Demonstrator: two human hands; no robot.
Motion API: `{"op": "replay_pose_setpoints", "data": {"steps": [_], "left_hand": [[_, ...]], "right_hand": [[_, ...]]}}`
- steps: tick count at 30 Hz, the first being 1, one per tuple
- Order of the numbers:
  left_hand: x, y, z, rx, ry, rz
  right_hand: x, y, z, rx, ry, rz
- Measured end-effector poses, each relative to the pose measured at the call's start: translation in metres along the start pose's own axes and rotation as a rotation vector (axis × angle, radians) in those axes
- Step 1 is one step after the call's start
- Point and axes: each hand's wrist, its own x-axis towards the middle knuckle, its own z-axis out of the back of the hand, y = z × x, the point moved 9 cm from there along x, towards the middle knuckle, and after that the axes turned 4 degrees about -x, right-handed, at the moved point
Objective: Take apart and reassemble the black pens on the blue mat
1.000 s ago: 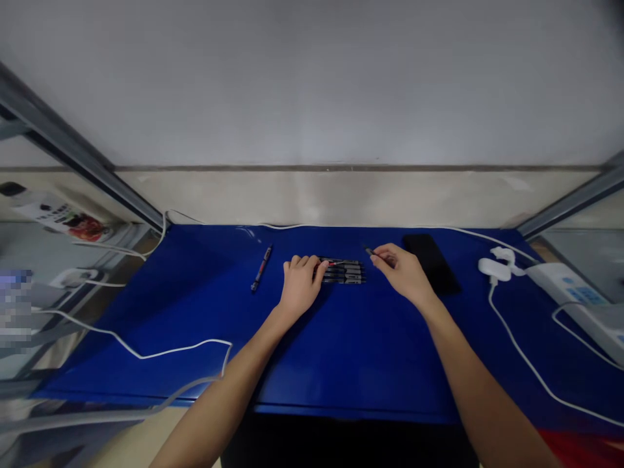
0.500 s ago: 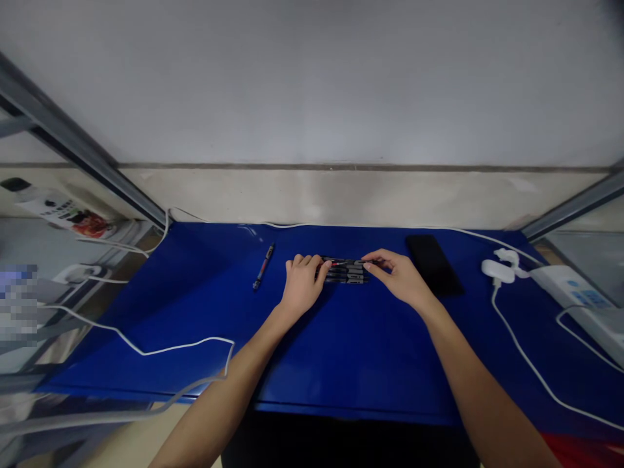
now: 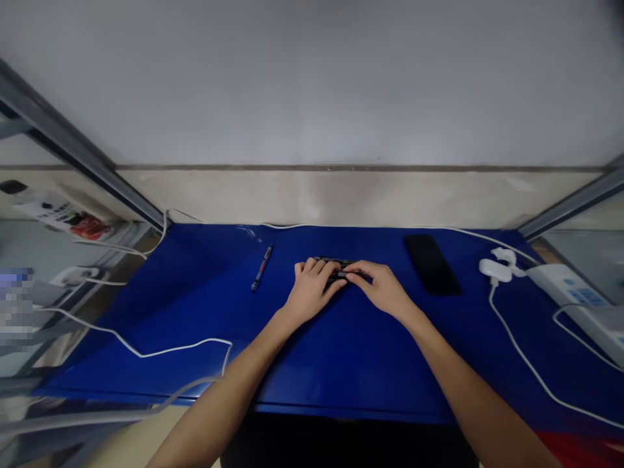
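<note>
Several dark pens (image 3: 332,259) lie side by side on the blue desk (image 3: 341,364), their lengths running left to right. Over their left part rests my left hand (image 3: 311,289), fingers bent across the pens and thumb along the near side. My right hand (image 3: 380,286) closes on the right part with thumb and fingers, its thumb tip close to the left thumb. Both hands hide much of the pens, so which one each hand grips is unclear. A single pen (image 3: 262,268) lies apart to the left, slanted, untouched.
A black phone (image 3: 431,264) lies right of my hands. Farther right are a white earbud case (image 3: 496,269) on a cable and a white power strip (image 3: 570,299). A white cable (image 3: 175,349) crosses the desk's left side. The wall (image 3: 312,195) borders the back edge.
My hands have come closer together over the pens, the right moving left and the left slightly right and nearer. More of the pens is now covered.
</note>
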Motion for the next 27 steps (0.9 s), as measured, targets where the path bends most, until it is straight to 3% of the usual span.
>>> {"op": "replay_pose_setpoints", "data": {"steps": [5,8,16,27], "left_hand": [[0.001,0.001,0.004,-0.007,-0.014,-0.035],[0.003,0.011,0.008,0.013,-0.038,0.025],[0.004,0.008,0.006,-0.058,0.018,0.01],[0.003,0.01,0.002,-0.031,-0.006,0.024]], "right_hand": [[-0.002,-0.004,-0.01,0.069,0.043,-0.057],[-0.002,0.0,-0.008,0.092,0.044,-0.03],[-0.004,0.002,-0.003,-0.057,0.014,-0.057],[-0.005,0.011,-0.003,-0.119,-0.012,0.041]]}}
